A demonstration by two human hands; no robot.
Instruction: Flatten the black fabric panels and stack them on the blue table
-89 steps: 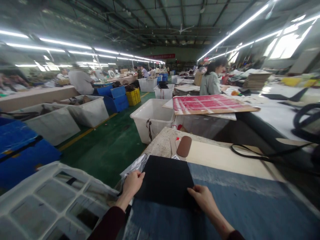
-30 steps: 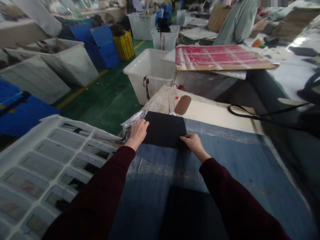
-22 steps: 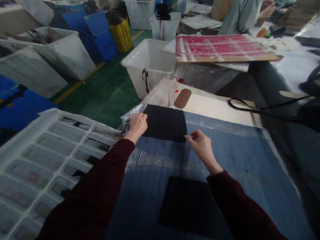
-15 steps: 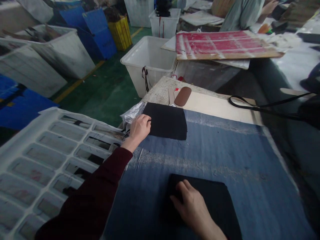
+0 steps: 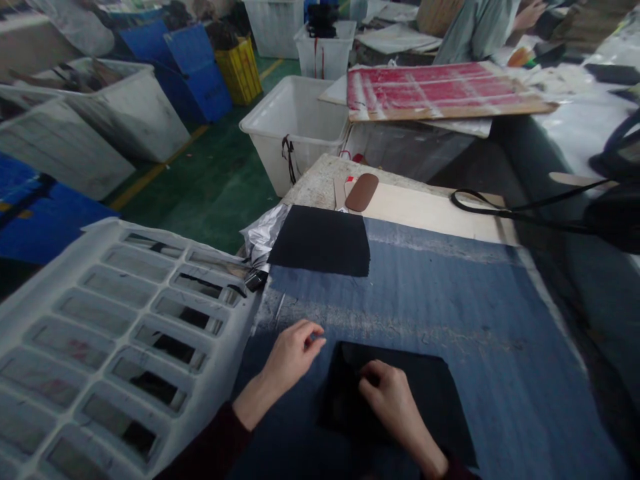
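My left hand (image 5: 294, 352) hovers over the blue sheet just left of the near black cloth piece, thumb and forefinger a little apart, nothing between them. My right hand (image 5: 387, 395) is over the left half of that near black cloth piece (image 5: 433, 393), fingers curled and thumb pressed in, pinching the dark cloth; the exact grip is hard to see against the black. A second black cloth piece (image 5: 323, 241) lies flat at the far left corner of the blue sheet (image 5: 450, 293), with no hand on it.
A white slatted plastic crate (image 5: 100, 367) stands left of the table. Behind the blue sheet lie a brown oval piece (image 5: 362, 193) and a pale board (image 5: 430, 210). A black strap (image 5: 480, 203) extends from the right. A white bin (image 5: 295, 110) stands beyond; a person's sleeve (image 5: 475, 30) shows behind.
My left hand has let go of the far black cloth piece and moved back toward me, beside the near one. My right hand's thumb and fingers have closed together.
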